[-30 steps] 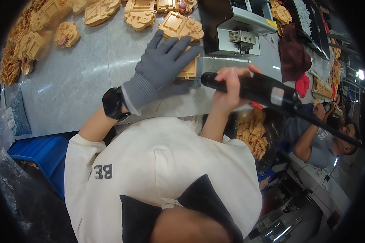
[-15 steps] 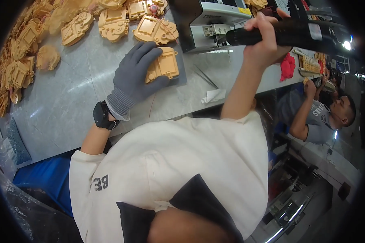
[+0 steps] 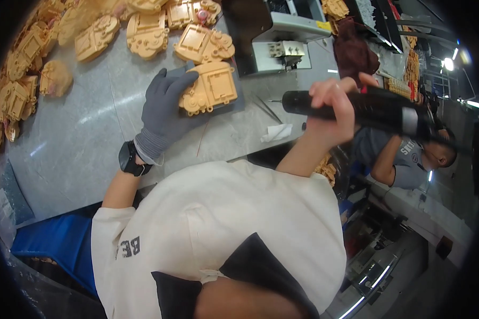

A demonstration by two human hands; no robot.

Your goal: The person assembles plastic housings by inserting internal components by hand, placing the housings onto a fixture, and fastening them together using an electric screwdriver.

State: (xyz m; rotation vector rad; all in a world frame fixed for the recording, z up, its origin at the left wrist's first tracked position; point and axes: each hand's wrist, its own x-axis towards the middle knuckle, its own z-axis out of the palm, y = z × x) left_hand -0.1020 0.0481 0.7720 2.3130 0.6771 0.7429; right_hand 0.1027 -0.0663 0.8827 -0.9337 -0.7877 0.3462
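Note:
My left hand (image 3: 167, 103), in a grey glove, grips the left side of a yellow-orange plastic housing (image 3: 218, 85). The housing rests on a dark grey pad (image 3: 238, 101) on the table, its square recess facing up. Part of my fingers is hidden by the housing. To the right, my right hand (image 3: 332, 109) is bare and wrapped round a black electric screwdriver (image 3: 375, 110). Its thin bit points left toward the housing, apart from it. A pair of tweezers (image 3: 269, 110) and a folded white tissue (image 3: 276, 133) lie between the two hands.
A screw feeder (image 3: 287, 53) stands beyond the pad. More plastic housings (image 3: 146, 34) are heaped at the far left. A dark red cloth (image 3: 354, 50) lies behind my right hand. A co-worker (image 3: 410, 159) sits at the right. A blue bin (image 3: 58, 244) is below the table's left edge.
My right hand has brought the screwdriver away from the screw feeder, toward me and slightly left. My left hand has shifted to the housing's left side, leaving more of it visible.

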